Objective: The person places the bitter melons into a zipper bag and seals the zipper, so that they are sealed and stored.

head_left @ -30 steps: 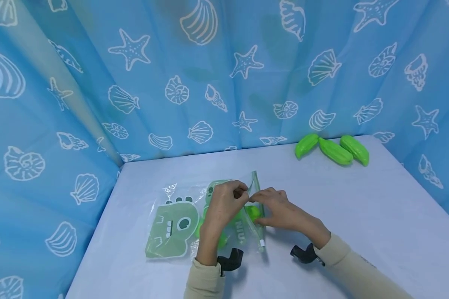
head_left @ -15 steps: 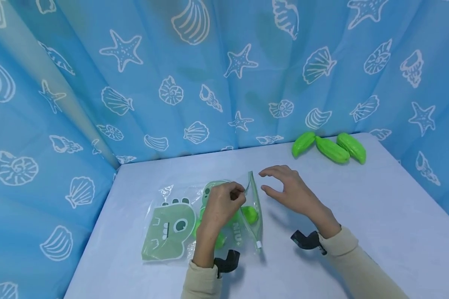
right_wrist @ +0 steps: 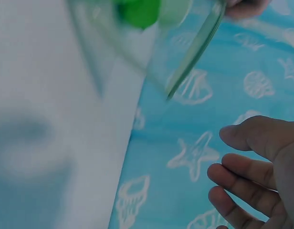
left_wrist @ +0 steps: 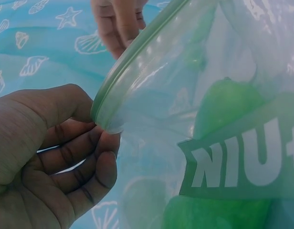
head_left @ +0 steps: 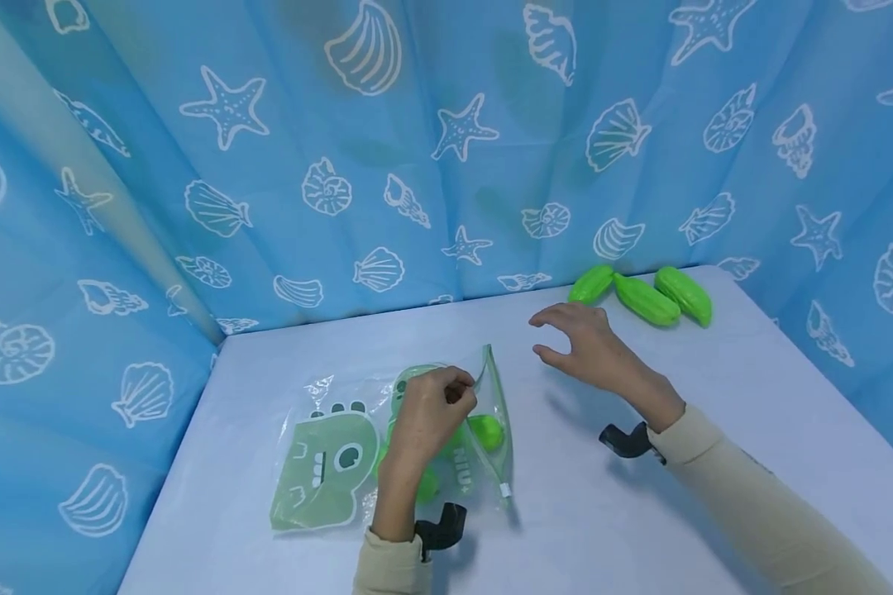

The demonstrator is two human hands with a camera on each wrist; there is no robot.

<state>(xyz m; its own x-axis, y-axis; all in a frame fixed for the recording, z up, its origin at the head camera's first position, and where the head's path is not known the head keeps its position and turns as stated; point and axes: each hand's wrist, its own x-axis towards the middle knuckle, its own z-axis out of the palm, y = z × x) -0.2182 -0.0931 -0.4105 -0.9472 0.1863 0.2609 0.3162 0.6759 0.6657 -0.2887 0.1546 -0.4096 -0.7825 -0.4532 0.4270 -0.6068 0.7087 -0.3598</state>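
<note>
A clear zip bag point(head_left: 326, 475) with a green cartoon monster print lies on the table, its mouth toward the right. My left hand point(head_left: 427, 409) pinches one lip of that mouth, holding it up; in the left wrist view the thumb and fingers grip the green zip rim point(left_wrist: 105, 102). Bright green, fruit-like pieces point(head_left: 485, 431) show inside, partly hidden by the print and hand. My right hand point(head_left: 599, 351) hovers right of the bag, thumb and fingers spread apart, holding nothing. Beyond it are three glossy green ribbed, elongated fruit-like pieces point(head_left: 647, 300).
The white table point(head_left: 565, 529) meets a blue curtain point(head_left: 387, 207) with white shell prints at the back and sides. A white zip slider point(head_left: 505, 490) sits at the near end of the bag's mouth. Each wrist wears a black camera mount point(head_left: 625, 440).
My right hand has let go of the bag's mouth and moved right and away, toward the green pieces at the back. My left hand keeps its pinch on the bag.
</note>
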